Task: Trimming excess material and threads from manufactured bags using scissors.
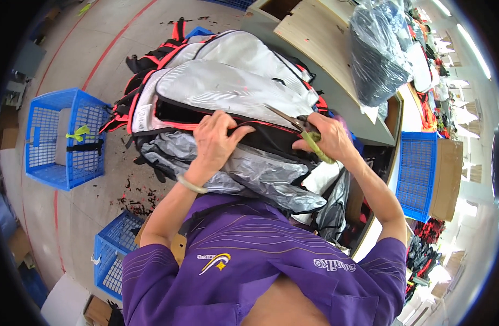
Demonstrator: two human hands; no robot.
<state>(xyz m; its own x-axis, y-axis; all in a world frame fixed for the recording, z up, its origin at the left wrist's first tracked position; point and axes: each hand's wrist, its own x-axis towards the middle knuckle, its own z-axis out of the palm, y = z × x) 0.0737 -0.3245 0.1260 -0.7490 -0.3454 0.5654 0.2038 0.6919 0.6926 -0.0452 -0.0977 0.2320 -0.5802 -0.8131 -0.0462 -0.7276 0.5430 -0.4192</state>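
Note:
A large silver-grey bag (206, 87) with black panels and red-orange trim lies in front of me. Along its near side runs a long black opening with red piping (184, 127). My left hand (216, 140) is curled over this edge, its thumb lying along the black strip. In my right hand (328, 138) is a pair of scissors (287, 117) with green-wrapped handles. Their blades point to the left, just above the bag's edge; whether they touch any thread is too small to tell. Crumpled silver lining (260, 174) hangs out toward my body.
Blue plastic crates stand on the floor at left (70, 163) and lower left (111, 250); another blue crate (415, 174) is at right beside a cardboard box (446, 179). A wooden-topped bench (320, 43) and a plastic-wrapped bundle (380, 60) are beyond. Scraps (138, 198) litter the floor.

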